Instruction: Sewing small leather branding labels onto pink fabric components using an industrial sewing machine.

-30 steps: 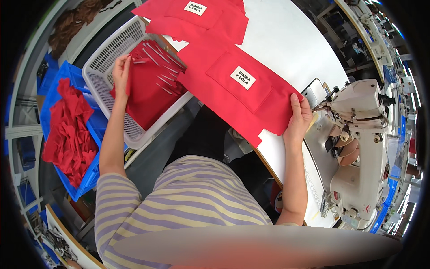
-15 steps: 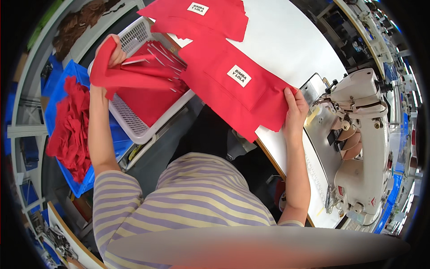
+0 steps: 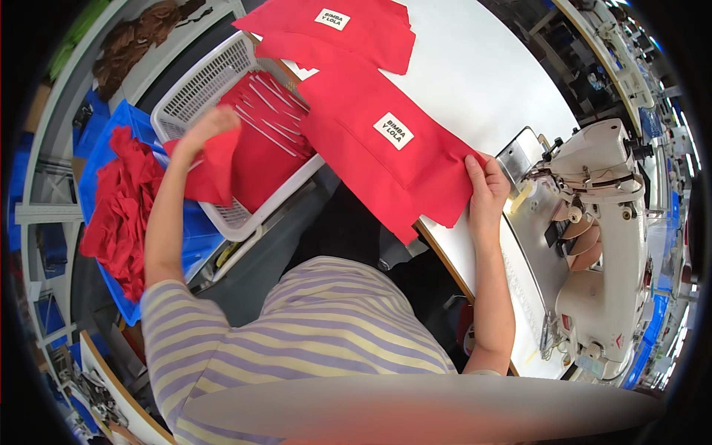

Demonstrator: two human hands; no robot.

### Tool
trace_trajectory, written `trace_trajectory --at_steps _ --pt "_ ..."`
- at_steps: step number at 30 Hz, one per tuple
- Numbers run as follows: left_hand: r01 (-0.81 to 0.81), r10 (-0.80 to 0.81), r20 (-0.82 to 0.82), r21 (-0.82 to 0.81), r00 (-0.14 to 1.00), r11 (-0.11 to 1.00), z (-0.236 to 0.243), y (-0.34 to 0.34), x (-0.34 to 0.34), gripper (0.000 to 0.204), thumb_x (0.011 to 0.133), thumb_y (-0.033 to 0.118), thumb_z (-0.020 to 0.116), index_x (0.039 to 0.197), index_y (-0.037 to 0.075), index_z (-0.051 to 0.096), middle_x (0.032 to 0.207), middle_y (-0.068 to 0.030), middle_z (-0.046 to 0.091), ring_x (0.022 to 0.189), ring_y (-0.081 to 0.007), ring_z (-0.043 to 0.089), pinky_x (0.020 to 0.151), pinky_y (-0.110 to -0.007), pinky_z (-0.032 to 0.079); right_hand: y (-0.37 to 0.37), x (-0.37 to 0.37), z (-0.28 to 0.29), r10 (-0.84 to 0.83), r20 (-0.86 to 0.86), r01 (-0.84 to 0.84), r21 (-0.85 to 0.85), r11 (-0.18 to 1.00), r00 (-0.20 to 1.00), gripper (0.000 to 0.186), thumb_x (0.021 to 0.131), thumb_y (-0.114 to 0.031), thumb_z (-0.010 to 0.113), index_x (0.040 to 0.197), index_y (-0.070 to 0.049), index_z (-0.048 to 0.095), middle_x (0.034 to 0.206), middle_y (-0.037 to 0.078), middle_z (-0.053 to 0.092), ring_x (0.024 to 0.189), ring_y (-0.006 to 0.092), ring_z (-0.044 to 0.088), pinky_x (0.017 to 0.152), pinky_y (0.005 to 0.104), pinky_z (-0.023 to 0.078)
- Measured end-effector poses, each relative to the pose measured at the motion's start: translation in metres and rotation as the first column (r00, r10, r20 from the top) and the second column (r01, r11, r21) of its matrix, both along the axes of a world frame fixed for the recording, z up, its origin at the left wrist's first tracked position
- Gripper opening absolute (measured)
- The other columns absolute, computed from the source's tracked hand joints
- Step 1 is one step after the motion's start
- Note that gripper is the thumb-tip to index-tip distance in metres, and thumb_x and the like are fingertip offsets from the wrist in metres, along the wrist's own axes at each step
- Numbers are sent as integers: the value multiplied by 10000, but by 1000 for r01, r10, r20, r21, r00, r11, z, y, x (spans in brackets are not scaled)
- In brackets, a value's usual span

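My right hand pinches the right end of a red fabric panel, thumb on top. The panel has a white printed label and a stitched outline, and its far end lies by the white table's edge. Over the near left side of a white plastic basket, my left hand, slightly blurred, grips a loose red fabric piece that hangs down across the rim. Inside the basket lies a stack of red pieces with white strips.
Another labelled red panel lies on the white table beyond. At right stands a white industrial sewing machine. Left of the basket, a blue crate holds crumpled red fabric. Brown material rests on a shelf.
My left hand has moved right and down over the basket, and its red piece has swung lower, uncovering more of the stack. My right hand keeps its pinch on the panel, whose end has shifted slightly.
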State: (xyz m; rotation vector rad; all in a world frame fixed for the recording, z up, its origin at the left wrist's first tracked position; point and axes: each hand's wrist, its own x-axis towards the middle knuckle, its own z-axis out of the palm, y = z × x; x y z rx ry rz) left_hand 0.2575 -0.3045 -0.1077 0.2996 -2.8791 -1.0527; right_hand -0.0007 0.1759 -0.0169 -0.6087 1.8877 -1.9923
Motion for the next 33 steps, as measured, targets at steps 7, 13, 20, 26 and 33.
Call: trace_trajectory --at_steps 7,13,20,26,33 --pt "-43 89 234 -194 968 980 26 10 -5 99 924 151 574 931 58 609 769 -8 611 680 -75 563 645 -224 452 1 3 0 -34 51 35 -19 999 998 186 952 -138 589 1003 34 637 879 12 653 772 39 559 689 173 436" --pt "-248 558 -362 626 747 739 121 43 8 179 975 199 558 1028 44 628 860 47 603 716 -13 531 650 -158 424 2 7 2 -27 -9 27 32 999 1000 198 958 -140 579 1023 40 630 898 17 652 779 46 561 693 179 439" --pt "90 -399 -351 -645 847 759 44 3 25 53 826 99 589 849 53 580 739 15 593 666 -122 570 629 -299 470 -4 5 4 43 36 -42 -17 999 998 191 955 -136 583 1020 37 630 881 8 647 775 39 552 693 176 434" --pt "205 470 -447 853 761 480 121 81 -3 267 878 337 684 896 122 525 631 66 394 563 -50 373 628 -252 357 -1 5 6 -83 -166 98 81 992 983 158 928 -94 616 1002 40 654 855 2 660 743 24 549 674 162 428" --pt "500 260 -558 827 788 258 137 98 -34 251 902 311 660 939 96 535 642 71 402 545 -37 359 592 -223 324 -15 -4 35 -83 -398 242 368 898 913 358 928 -76 582 1281 -59 525 712 27 633 656 63 577 624 213 462"
